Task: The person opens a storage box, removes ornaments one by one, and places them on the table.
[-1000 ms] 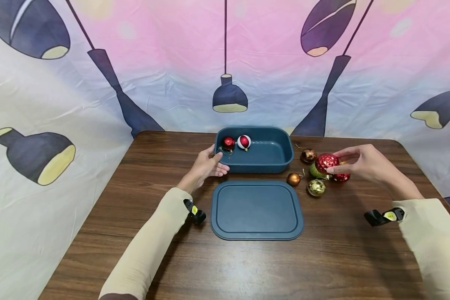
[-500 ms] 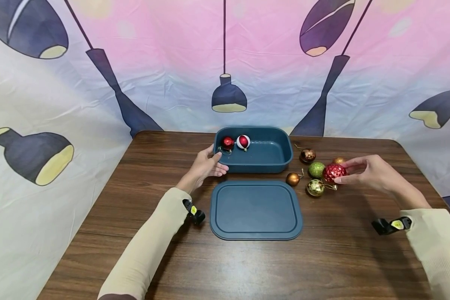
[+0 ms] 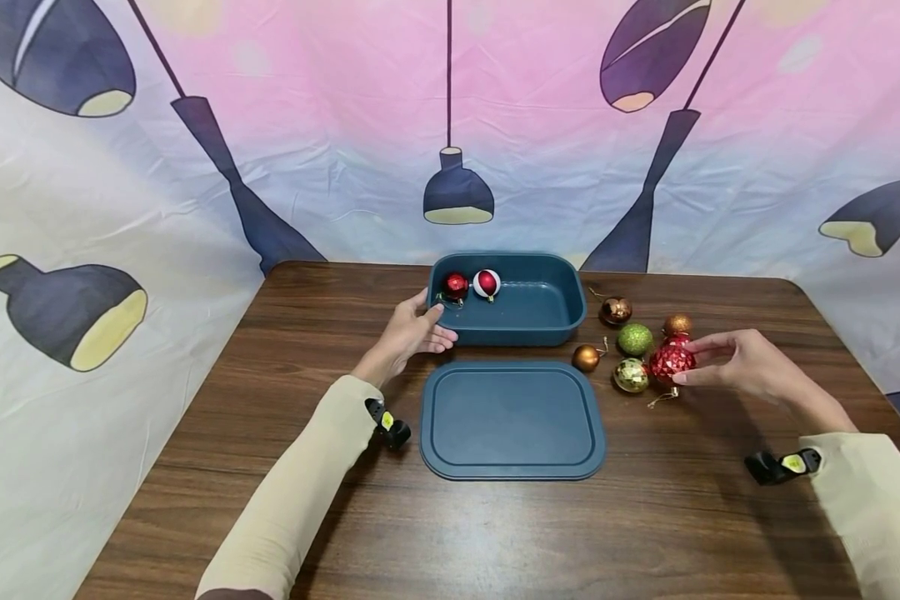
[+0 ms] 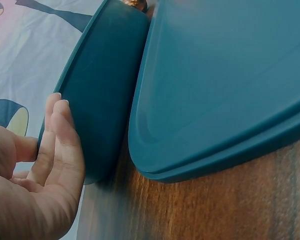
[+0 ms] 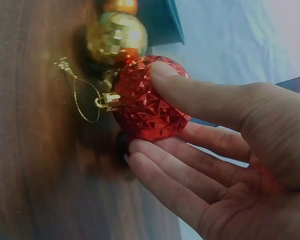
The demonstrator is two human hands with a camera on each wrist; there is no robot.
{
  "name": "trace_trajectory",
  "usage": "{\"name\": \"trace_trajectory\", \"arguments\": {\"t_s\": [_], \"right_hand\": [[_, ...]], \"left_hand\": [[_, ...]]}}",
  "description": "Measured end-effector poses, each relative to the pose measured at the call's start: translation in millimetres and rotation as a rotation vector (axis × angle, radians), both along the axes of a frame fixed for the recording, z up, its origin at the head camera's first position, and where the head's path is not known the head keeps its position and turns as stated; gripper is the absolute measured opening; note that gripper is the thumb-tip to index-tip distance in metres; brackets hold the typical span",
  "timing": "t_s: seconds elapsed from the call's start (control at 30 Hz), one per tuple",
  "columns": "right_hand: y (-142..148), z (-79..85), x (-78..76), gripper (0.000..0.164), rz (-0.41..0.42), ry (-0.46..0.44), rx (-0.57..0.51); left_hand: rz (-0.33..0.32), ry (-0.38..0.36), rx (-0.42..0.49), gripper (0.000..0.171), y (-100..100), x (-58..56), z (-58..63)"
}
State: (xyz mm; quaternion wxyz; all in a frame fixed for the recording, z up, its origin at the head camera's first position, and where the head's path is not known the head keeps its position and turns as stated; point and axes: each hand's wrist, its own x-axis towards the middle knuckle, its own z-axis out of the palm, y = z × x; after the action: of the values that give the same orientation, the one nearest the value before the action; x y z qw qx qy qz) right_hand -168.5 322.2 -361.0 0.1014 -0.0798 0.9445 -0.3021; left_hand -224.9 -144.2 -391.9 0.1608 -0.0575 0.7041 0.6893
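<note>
At the table's right side, my right hand (image 3: 742, 367) pinches a red faceted Christmas bauble (image 5: 150, 102) between thumb and fingers. Its gold cap and string loop point away from the palm. Close around it lie a gold mirrored bauble (image 3: 632, 375), a green glitter bauble (image 3: 634, 339) and an orange glitter bauble (image 3: 677, 325). Another red bauble behind the held one is mostly hidden. My left hand (image 4: 50, 170) holds the front left corner of a dark teal box (image 3: 510, 336), thumb at the rim, fingers along the outer wall. A red bauble (image 3: 455, 287) and a red-and-white bauble (image 3: 487, 284) lie inside.
Flat in front of the box lies its teal lid (image 3: 513, 421). A bronze bauble (image 3: 587, 358) sits by the lid's far right corner, and a copper bauble (image 3: 617, 311) right of the box. Behind the wooden table (image 3: 495, 542) hangs a printed cloth (image 3: 345, 125).
My right hand has moved the red faceted bauble toward me and slightly right, off the green bauble. The orange glitter bauble has come into view. My left hand stays at the box.
</note>
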Motion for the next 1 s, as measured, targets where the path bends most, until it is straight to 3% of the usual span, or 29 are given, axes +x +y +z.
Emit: {"name": "trace_trajectory", "arguments": {"t_s": [0.5,1.0], "right_hand": [[3,-16.4,1.8,0.070,-0.023,-0.056,-0.049],[2,-12.2,3.0,0.073,-0.032,-0.067,-0.033]], "left_hand": [[-0.004,0.004,0.003,0.064,0,-0.4,-0.6],[-0.002,0.008,0.008,0.064,0,-0.6,-1.5]]}}
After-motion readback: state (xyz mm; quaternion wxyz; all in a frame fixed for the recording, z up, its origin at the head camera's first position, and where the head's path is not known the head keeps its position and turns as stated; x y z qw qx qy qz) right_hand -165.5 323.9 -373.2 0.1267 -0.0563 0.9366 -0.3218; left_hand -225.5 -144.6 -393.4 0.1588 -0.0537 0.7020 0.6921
